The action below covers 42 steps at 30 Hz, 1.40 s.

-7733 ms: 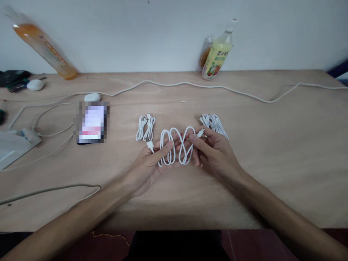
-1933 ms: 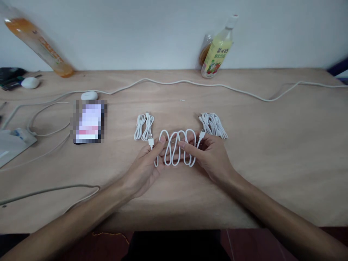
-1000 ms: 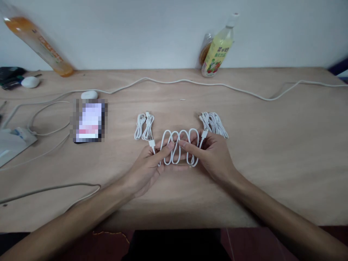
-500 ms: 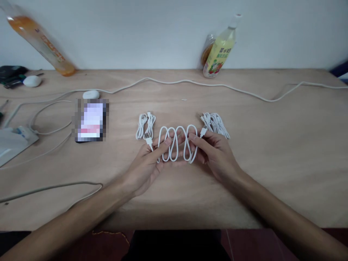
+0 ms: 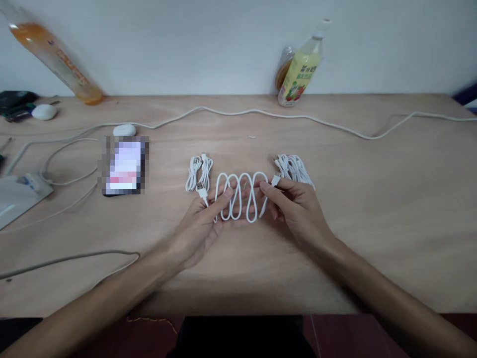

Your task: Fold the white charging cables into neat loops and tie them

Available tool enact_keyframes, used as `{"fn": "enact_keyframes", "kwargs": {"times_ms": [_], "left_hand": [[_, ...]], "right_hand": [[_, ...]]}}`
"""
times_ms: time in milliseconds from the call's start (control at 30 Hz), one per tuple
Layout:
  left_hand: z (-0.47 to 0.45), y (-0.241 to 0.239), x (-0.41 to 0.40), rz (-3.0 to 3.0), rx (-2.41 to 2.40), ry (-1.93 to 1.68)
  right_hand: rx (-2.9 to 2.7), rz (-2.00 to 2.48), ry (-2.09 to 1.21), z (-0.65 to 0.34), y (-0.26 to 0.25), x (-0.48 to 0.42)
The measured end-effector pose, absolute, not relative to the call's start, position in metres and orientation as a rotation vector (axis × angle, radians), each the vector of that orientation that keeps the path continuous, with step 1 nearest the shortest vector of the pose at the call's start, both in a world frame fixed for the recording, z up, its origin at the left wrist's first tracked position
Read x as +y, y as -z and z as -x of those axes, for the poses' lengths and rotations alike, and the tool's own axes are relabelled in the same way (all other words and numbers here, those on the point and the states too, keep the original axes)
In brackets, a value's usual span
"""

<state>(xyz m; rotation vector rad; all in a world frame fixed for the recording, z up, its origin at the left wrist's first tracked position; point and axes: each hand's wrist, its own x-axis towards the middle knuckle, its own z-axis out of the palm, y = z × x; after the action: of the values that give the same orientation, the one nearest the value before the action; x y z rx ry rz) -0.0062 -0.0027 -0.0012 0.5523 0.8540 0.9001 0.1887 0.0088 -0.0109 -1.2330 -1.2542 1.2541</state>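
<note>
A white cable (image 5: 240, 196) folded into several loops lies across my fingers above the wooden table (image 5: 372, 209). My left hand (image 5: 203, 221) pinches its left loops, with a USB plug sticking up beside the thumb. My right hand (image 5: 294, 209) pinches the right loops, with the other plug at my fingertips. A small coiled white cable (image 5: 199, 171) lies just beyond my left hand. A bundle of white cables (image 5: 294, 168) lies just beyond my right hand.
A phone (image 5: 124, 166) and a white earbud case (image 5: 124, 130) lie to the left. A long white cord (image 5: 261, 115) crosses the table's back. A yellow drink bottle (image 5: 300, 67) and an orange bottle (image 5: 55, 52) stand by the wall. A power strip (image 5: 18, 191) lies far left.
The cable's loops have been drawn closer together and evened out between my hands. My right fingertips shifted up to the plug end. The two side bundles have not moved.
</note>
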Motion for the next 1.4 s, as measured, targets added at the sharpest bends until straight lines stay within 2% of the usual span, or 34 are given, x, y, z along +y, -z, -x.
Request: {"fn": "enact_keyframes", "kwargs": {"times_ms": [267, 667, 1400], "left_hand": [[0.0056, 0.0007, -0.0019, -0.578, 0.828, -0.915], [0.0056, 0.0003, -0.0014, -0.562, 0.82, -0.925], [0.0038, -0.0034, -0.003, -0.597, 0.867, -0.888]], "right_hand": [[-1.345, 1.258, -1.152, -0.1901, 0.011, 0.008], [-1.114, 1.211, -1.462, -0.1899, 0.0167, 0.0097], [-1.127, 1.187, -1.432, -0.1872, 0.0129, 0.0102]]}}
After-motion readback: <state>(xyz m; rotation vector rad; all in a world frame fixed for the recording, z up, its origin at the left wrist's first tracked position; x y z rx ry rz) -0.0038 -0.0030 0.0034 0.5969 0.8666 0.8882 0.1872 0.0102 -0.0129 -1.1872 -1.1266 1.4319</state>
